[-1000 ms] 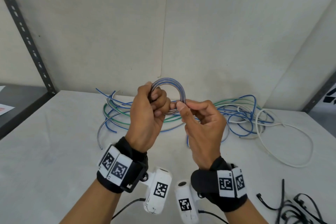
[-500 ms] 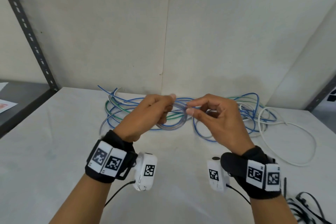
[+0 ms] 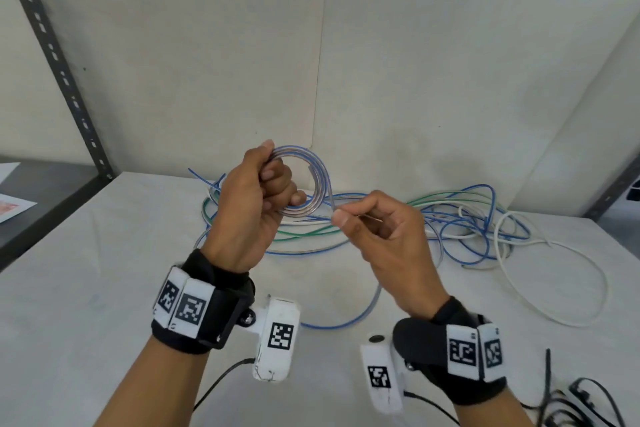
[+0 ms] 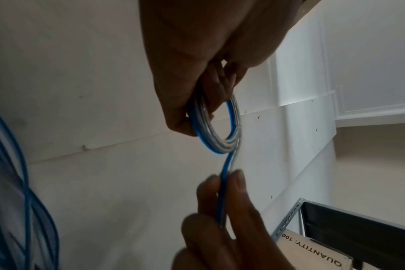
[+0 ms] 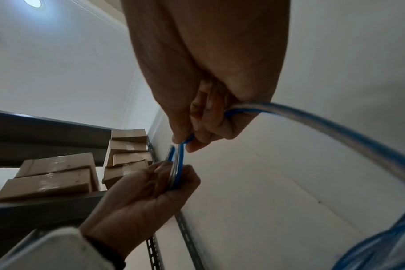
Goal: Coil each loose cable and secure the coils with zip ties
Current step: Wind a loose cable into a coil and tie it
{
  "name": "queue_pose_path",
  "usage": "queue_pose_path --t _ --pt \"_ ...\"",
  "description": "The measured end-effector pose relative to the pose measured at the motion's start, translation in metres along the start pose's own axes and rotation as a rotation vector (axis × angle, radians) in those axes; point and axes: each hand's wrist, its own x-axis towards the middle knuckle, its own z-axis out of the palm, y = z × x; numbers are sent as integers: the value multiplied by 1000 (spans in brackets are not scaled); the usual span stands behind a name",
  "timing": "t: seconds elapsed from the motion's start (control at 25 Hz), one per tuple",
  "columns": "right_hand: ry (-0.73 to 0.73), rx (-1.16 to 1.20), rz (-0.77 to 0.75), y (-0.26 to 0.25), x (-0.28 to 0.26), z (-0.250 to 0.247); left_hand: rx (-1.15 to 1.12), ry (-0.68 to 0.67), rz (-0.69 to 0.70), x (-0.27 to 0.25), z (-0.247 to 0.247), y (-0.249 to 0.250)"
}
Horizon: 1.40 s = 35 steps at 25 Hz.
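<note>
My left hand (image 3: 256,198) holds up a small coil of clear-and-blue cable (image 3: 317,180), fingers curled through the ring; the coil (image 4: 220,140) shows edge-on in the left wrist view. My right hand (image 3: 363,222) pinches the same cable's free run (image 3: 333,208) between thumb and forefinger just right of the coil. In the right wrist view the cable (image 5: 324,126) passes through the right fist and trails off right. The slack (image 3: 349,317) sags onto the white table (image 3: 86,288). Black zip ties (image 3: 571,406) lie at the near right corner.
A tangle of blue, green and white cables (image 3: 457,218) lies at the back of the table, with a white cable (image 3: 554,295) looping out to the right. A metal shelf post (image 3: 59,66) stands at the left. Cardboard boxes (image 5: 58,175) sit on the shelving.
Both hands dropped toward the table half a second ago, then rose again. The coil now stands upright in my left hand, and my right hand has slid further right along the cable.
</note>
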Motion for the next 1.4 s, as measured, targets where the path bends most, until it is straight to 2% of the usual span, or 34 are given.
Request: queue_pose_path --t 0.12,0.24,0.4,0.64,0.72,0.8,0.96,1.04,1.12,1.2,1.4 --pt "15 66 22 1 -3 8 -59 13 4 -1 5 -3" --pt "122 140 -2 0 -4 12 -93 12 10 -4 12 -9" --pt "246 144 -59 1 -8 19 -97 17 25 -7 19 -18" --pt "324 169 -100 -5 -9 18 -145 -18 -25 -11 25 -29" --pt "309 135 -95 -7 -6 11 -107 -73 -70 -9 22 -27" --pt "265 78 -66 -10 -2 -1 55 -138 -135 -7 14 -17" --pt "24 -174 -27 -14 1 -25 556 -234 -263 -6 1 -7" --pt "-102 -318 -16 -15 -1 -30 841 -301 -261 -10 0 -12" --pt "-170 -390 -11 -15 -2 -33 1000 -326 -238 -13 3 -19" --pt "-154 -382 -15 -16 -1 -35 1012 -272 -199 -12 4 -23" --pt "-67 -228 -54 -15 5 -34 740 -182 -158 -9 5 -19"
